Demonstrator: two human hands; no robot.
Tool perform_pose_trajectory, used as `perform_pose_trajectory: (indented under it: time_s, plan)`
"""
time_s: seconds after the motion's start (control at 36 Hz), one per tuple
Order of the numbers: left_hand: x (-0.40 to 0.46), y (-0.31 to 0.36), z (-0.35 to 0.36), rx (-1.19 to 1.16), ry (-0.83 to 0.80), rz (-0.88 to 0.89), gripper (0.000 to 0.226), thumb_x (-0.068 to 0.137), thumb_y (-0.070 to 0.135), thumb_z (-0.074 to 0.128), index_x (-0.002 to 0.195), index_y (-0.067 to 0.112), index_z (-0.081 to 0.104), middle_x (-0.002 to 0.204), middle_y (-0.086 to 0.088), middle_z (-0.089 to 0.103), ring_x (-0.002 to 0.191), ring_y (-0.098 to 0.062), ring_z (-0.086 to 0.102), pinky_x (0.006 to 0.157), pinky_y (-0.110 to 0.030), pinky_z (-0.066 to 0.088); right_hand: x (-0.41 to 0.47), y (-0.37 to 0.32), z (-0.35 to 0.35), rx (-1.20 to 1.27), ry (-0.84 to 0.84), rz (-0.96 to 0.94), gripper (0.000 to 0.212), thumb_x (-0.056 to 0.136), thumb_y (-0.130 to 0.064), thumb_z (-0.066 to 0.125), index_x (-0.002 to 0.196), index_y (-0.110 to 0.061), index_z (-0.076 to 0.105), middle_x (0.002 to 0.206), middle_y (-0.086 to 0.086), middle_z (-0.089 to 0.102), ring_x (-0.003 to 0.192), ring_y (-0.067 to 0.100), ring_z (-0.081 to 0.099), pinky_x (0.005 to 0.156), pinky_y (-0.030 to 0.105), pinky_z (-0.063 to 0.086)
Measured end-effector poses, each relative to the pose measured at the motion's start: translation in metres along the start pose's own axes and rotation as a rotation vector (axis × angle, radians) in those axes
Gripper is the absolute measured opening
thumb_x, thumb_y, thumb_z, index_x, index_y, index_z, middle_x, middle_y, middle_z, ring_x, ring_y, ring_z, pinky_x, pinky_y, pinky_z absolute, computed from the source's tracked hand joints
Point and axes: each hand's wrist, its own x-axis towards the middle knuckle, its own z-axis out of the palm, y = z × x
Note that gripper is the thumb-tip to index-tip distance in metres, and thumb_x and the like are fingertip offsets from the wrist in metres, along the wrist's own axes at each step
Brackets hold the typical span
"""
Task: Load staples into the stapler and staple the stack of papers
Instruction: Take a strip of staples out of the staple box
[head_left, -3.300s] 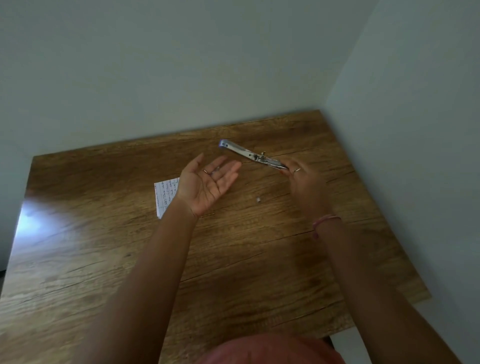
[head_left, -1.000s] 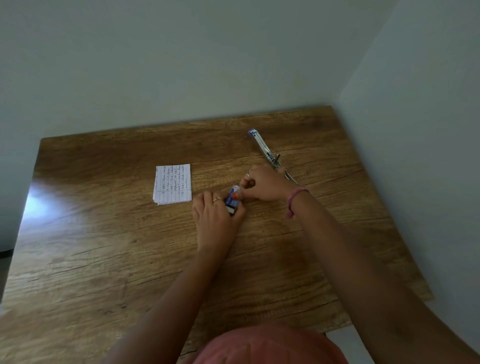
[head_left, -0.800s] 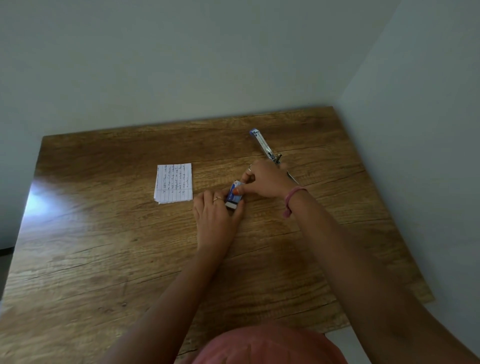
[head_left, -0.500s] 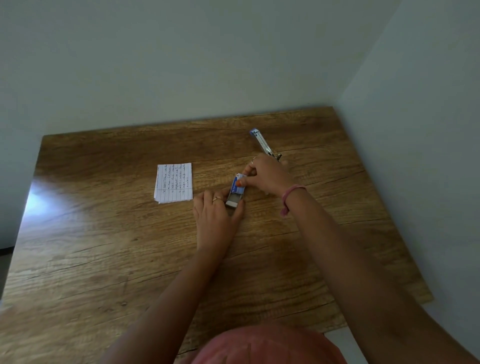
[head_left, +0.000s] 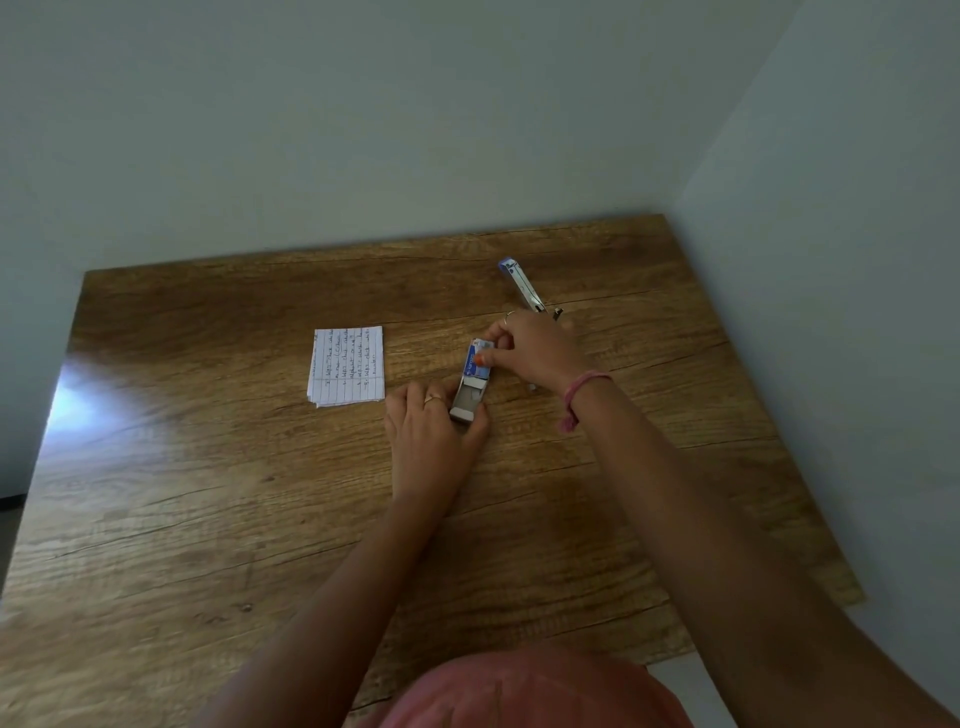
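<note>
Staple box (head_left: 474, 379) sits mid-desk, partly slid open: blue sleeve (head_left: 478, 359) pushed toward the far end, pale inner tray (head_left: 467, 399) sticking out toward the person. Tray contents too small to make out.

Left hand (head_left: 431, 431) lies palm-down on the desk (head_left: 208, 493), fingers (head_left: 415, 397) and thumb curled in around the near end of the tray, pinching it on both sides. Ring on one finger.

Right hand (head_left: 535, 351) comes in from the right, fingers (head_left: 488, 357) closed on the far end of the sleeve, thumb on its top face, orange nail showing. Another ring on this hand, pink wristband (head_left: 582, 395) on the wrist. So both hands are on the box, one at each end, sleeve and tray pulled apart between them.

Stapler (head_left: 524, 288) lies flat on the desk just behind the right hand, opened out long, its blue end pointing to the far wall. Near end is hidden by the right hand's knuckles; can't tell if they touch. Neither hand grips it.

Stack of papers (head_left: 347, 366) lies flat to the left of the box, near the left hand's fingers but apart from them, lined sheets with handwriting, edges slightly offset. Untouched.

Small bright speck (head_left: 531, 386) on the desk below the right wrist; can't identify it.
</note>
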Motion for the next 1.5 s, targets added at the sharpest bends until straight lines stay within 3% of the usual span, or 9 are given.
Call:
perform_pose_trajectory:
  time_s: [0.19,0.42,0.5,0.58,0.69,0.86,1.0,1.19,1.5]
  plan:
    - [0.001,-0.001,0.001,0.002,0.0,0.001,0.049,0.088,0.045,0.058,0.127,0.015,0.056,0.117,-0.003,0.052,0.121,-0.022,0.033,0.103,-0.041,0.03,-0.006,-0.001,-0.002,-0.026,-0.022,-0.004,0.034,0.085,-0.044,0.063,0.113,-0.026,0.066,0.074,-0.018,0.053,0.087,0.004,0.048,0.1,0.043,0.025]
    - [0.0,0.0,0.001,0.003,0.011,0.006,0.049,0.088,0.046,0.057,0.127,0.016,0.057,0.114,-0.002,0.054,0.119,-0.023,0.036,0.102,-0.041,0.033,-0.02,-0.008,-0.006,-0.073,0.022,-0.065,0.042,0.085,-0.043,0.064,0.123,-0.025,0.059,0.105,-0.008,0.065,0.108,0.011,0.054,0.102,0.046,0.024]
    - [0.0,0.0,0.001,0.003,0.011,0.007,0.048,0.088,0.046,0.057,0.126,0.016,0.056,0.115,-0.003,0.053,0.119,-0.023,0.036,0.101,-0.042,0.033,-0.03,-0.01,-0.005,-0.14,0.077,-0.144,0.025,0.086,-0.039,0.062,0.109,-0.029,0.064,0.092,-0.013,0.059,0.099,0.009,0.056,0.096,0.043,0.026]
    - [0.001,0.0,0.002,0.006,0.007,-0.006,0.05,0.089,0.049,0.056,0.126,0.016,0.056,0.116,-0.002,0.053,0.12,-0.022,0.035,0.103,-0.042,0.033,-0.04,-0.011,-0.002,-0.233,0.03,-0.213,0.013,0.088,-0.038,0.059,0.093,-0.03,0.068,0.088,-0.015,0.053,0.096,0.01,0.054,0.087,0.039,0.025]
    - [0.001,-0.002,0.003,0.018,-0.02,-0.017,0.054,0.088,0.052,0.055,0.127,0.015,0.056,0.122,-0.004,0.051,0.124,-0.024,0.033,0.104,-0.044,0.032,-0.049,-0.014,0.003,-0.27,-0.021,-0.208,0.02,0.091,-0.036,0.052,0.098,-0.029,0.069,0.1,-0.008,0.064,0.097,0.013,0.056,0.09,0.04,0.029]
    - [0.001,-0.004,0.004,0.019,-0.016,-0.007,0.054,0.086,0.053,0.057,0.125,0.015,0.055,0.12,-0.003,0.051,0.122,-0.023,0.033,0.103,-0.044,0.032,-0.051,-0.019,0.002,-0.316,-0.004,-0.223,0.025,0.093,-0.035,0.048,0.106,-0.025,0.068,0.104,-0.006,0.065,0.097,0.013,0.058,0.092,0.039,0.028]
    - [0.001,-0.003,0.004,0.011,-0.004,0.005,0.054,0.085,0.052,0.059,0.124,0.015,0.056,0.117,-0.004,0.052,0.121,-0.023,0.034,0.102,-0.043,0.033,-0.049,-0.023,0.003,-0.366,-0.013,-0.201,0.027,0.094,-0.034,0.045,0.101,-0.024,0.069,0.098,-0.006,0.066,0.094,0.014,0.059,0.092,0.039,0.028]
    - [-0.001,-0.002,0.0,0.046,-0.033,0.034,0.075,0.08,0.062,0.058,0.137,0.015,0.047,0.12,-0.004,0.05,0.123,-0.024,0.03,0.103,-0.044,0.031,-0.046,-0.027,0.009,-0.351,-0.034,-0.148,0.027,0.094,-0.034,0.046,0.098,-0.024,0.07,0.094,-0.005,0.067,0.092,0.015,0.058,0.091,0.039,0.03]
    - [0.0,-0.004,-0.001,0.046,-0.064,0.051,0.072,0.086,0.05,0.056,0.147,0.019,0.034,0.123,-0.006,0.048,0.125,-0.024,0.028,0.104,-0.041,0.026,-0.048,-0.028,0.014,-0.303,0.008,-0.105,0.02,0.088,-0.044,0.057,0.093,-0.029,0.07,0.088,-0.007,0.067,0.088,0.012,0.059,0.088,0.037,0.03]
